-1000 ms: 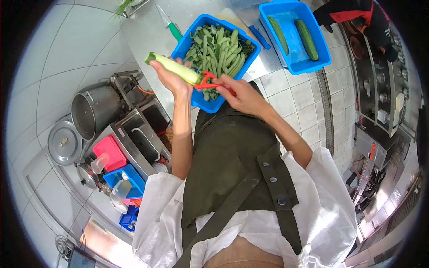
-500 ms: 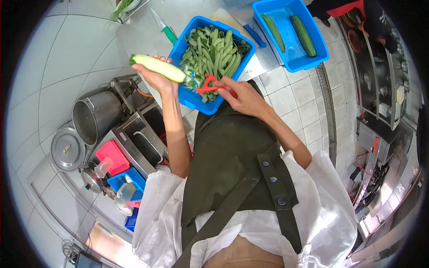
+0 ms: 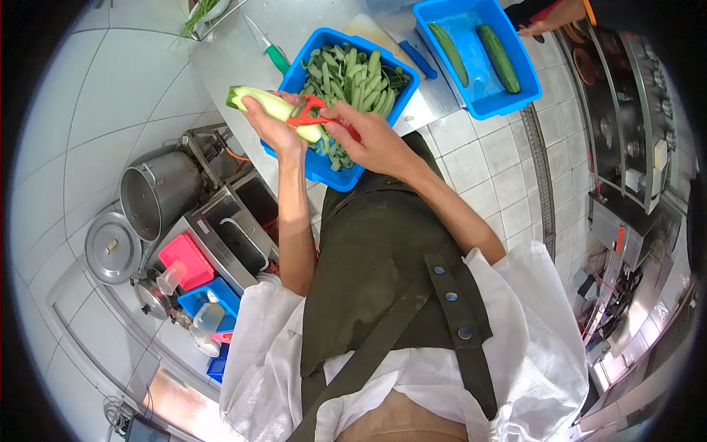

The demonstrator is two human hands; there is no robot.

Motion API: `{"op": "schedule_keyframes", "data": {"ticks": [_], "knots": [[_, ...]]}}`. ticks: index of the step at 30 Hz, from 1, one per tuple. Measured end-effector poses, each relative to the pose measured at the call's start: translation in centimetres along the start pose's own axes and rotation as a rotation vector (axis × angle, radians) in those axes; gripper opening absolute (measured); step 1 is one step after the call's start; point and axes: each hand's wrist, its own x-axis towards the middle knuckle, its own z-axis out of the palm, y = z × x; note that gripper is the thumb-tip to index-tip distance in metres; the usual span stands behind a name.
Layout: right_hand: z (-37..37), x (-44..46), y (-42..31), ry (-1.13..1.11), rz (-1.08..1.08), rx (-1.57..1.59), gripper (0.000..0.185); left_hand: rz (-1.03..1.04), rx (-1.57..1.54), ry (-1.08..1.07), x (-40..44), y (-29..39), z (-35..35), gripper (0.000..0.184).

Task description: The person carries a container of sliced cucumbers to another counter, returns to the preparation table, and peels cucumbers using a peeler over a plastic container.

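In my left hand (image 3: 278, 134) lies a pale peeled cucumber (image 3: 266, 104), its green-skinned end pointing up to the left. My right hand (image 3: 368, 140) is closed round a red peeler (image 3: 309, 112), whose head rests against the cucumber's lower right part. Both hands are over the left side of a blue basin (image 3: 322, 175) full of green peel strips (image 3: 361, 82). Two unpeeled cucumbers, one thinner (image 3: 449, 54) and one thicker (image 3: 498, 59), lie in a second blue basin (image 3: 482, 110).
A green-handled knife (image 3: 277, 57) and a blue-handled knife (image 3: 418, 60) lie on the metal table (image 3: 232, 70). Another person's hand (image 3: 532, 29) shows beyond the second basin. A large pot (image 3: 158, 193) and a pink basket (image 3: 188, 259) are at the left.
The peeler has moved left from the cucumber's lower end onto its body. The cucumber shifted left, then slightly back right. Another person's hand and forearm have come into view at the upper right.
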Motion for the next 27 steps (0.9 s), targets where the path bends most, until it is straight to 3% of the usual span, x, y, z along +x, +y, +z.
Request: {"op": "schedule_keyframes", "data": {"ticks": [3, 5, 7, 9, 13, 17, 19, 20, 21, 23, 25, 27], "knots": [[-1.4, -1.6, 0.9, -0.065, -0.091, -0.09, 0.018, 0.119, 0.143, 0.12, 0.9, 0.6, 0.5, 0.057], [-2.8, -3.5, 0.4, -0.052, 0.041, -0.113, 0.019, 0.331, 0.246, 0.369, 1.8, 0.9, -0.9, 0.053], [-4.0, -3.1, -0.1, 0.02, 0.033, -0.136, 0.02, 0.196, 0.156, 0.439, 1.7, 0.8, -2.6, 0.058], [-4.1, -2.1, -1.5, -0.066, 0.12, -0.171, 0.021, 0.153, 0.091, 0.337, 1.5, 0.3, -3.2, 0.06], [0.3, 0.0, -0.2, -0.031, -0.047, 0.008, 0.017, 0.061, -0.002, 0.227, 0.6, 0.6, -1.3, 0.059], [-2.7, -2.8, 1.1, -0.142, 0.037, -0.143, 0.017, 0.101, -0.122, 0.207, 2.4, 1.6, -2.0, 0.057], [-2.1, -2.1, 0.6, -0.056, 0.075, -0.143, 0.016, -0.025, -0.246, 0.093, 1.4, 1.3, -1.5, 0.055], [-1.3, -0.9, 0.3, 0.018, -0.009, -0.083, 0.017, -0.07, -0.286, 0.05, 0.6, 0.9, -1.3, 0.053], [-0.4, -0.3, -0.1, 0.088, -0.077, -0.012, 0.018, -0.079, -0.282, 0.054, 0.6, 0.6, -1.2, 0.053], [-0.4, -0.1, 0.0, -0.013, -0.03, -0.071, 0.018, -0.035, -0.196, 0.066, 1.6, 0.0, -0.8, 0.051], [-2.1, -1.1, 1.1, -0.154, -0.069, -0.33, 0.019, -0.002, -0.166, 0.074, 2.0, 0.1, -0.7, 0.051], [-2.5, -2.4, 2.4, -0.169, -0.068, -0.34, 0.016, 0.016, -0.207, 0.161, 2.7, 0.9, -1.2, 0.051]]}}
